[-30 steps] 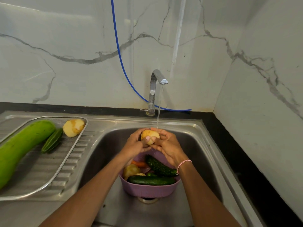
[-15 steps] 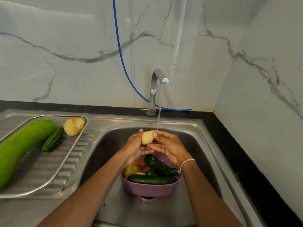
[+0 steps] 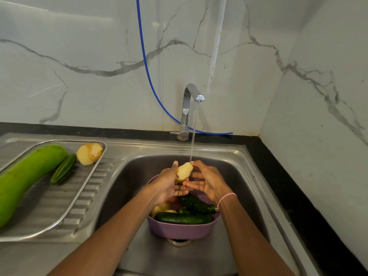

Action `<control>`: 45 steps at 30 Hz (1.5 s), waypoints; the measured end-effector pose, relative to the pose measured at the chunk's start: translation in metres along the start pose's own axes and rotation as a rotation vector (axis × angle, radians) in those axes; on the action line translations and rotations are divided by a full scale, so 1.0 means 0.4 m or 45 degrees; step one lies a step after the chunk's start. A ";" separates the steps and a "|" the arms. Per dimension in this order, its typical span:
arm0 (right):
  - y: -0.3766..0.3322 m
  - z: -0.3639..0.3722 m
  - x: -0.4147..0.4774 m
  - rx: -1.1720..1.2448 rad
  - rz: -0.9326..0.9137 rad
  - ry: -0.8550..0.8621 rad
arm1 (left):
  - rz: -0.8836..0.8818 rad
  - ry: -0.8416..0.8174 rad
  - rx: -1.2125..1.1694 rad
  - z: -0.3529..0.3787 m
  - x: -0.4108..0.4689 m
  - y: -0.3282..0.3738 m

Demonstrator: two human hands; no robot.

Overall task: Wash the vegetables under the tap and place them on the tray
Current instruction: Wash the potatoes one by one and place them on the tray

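The potato (image 3: 184,172) sits under the water stream (image 3: 194,132), above the purple basket (image 3: 183,230); your left hand (image 3: 169,186) cradles it, thumb pressed to its side; your right hand (image 3: 209,182) touches it with spread, nearly straight fingers (image 3: 191,184). At 9 o'clock the tray (image 3: 59,220) holds a large gourd (image 3: 25,176), a ridged gourd (image 3: 63,169) and a second potato (image 3: 89,154); judge these done. The cucumbers (image 3: 183,218) in the basket appear left to wash; roughly half remains.

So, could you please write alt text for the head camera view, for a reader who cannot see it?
A left hand holds a pale yellow potato under a running steel tap, the right hand touching it, above a purple basket of dark cucumbers in a steel sink. Left, a steel tray holds two green gourds and another potato.
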State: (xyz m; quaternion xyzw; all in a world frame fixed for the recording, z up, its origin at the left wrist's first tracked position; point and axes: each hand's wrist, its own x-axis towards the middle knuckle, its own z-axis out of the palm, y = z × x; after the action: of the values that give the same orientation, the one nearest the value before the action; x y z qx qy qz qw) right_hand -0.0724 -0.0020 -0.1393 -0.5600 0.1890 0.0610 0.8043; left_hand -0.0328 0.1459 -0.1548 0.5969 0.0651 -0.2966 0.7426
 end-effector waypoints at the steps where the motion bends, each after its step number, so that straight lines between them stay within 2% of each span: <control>1: 0.002 0.001 0.002 -0.010 -0.010 0.035 | -0.005 -0.013 -0.001 0.003 -0.001 -0.001; 4: 0.005 0.004 0.005 -0.033 -0.025 0.067 | -0.008 -0.016 -0.034 0.006 0.000 -0.001; 10: 0.008 0.003 0.013 -0.086 -0.003 -0.054 | 0.026 0.025 0.029 -0.004 -0.005 0.001; 13: 0.018 0.005 0.022 -0.129 0.006 -0.012 | 0.124 0.020 0.313 -0.005 -0.003 -0.012; 17: 0.028 -0.002 0.026 -0.336 -0.045 -0.015 | 0.469 0.026 0.658 -0.006 0.017 -0.029; 20: 0.023 -0.010 0.025 -0.434 -0.073 0.000 | 0.671 0.280 0.988 -0.017 0.022 -0.016; 22: 0.023 -0.008 0.027 -0.386 -0.078 -0.051 | 0.725 0.416 1.071 -0.028 0.023 -0.012; 25: 0.027 0.005 0.027 -0.320 -0.109 -0.130 | 0.790 0.419 1.062 -0.032 0.028 -0.013; 30: 0.026 0.009 0.027 -0.270 -0.154 -0.123 | 0.885 0.314 1.132 -0.030 0.029 -0.002; 38: 0.010 -0.003 0.021 -0.069 -0.124 -0.127 | 0.816 0.217 0.798 -0.042 0.030 0.004; 41: 0.010 0.001 0.022 -0.033 -0.116 -0.096 | 0.829 0.187 0.841 -0.034 0.022 0.000; 45: 0.015 0.005 0.023 -0.023 -0.124 -0.085 | 0.726 0.053 0.768 -0.029 0.013 -0.005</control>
State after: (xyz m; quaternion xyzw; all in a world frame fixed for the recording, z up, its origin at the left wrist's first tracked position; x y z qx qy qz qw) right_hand -0.0654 0.0011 -0.1471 -0.5735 0.1341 0.0420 0.8071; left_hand -0.0266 0.1543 -0.1622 0.7877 -0.1776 -0.0727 0.5854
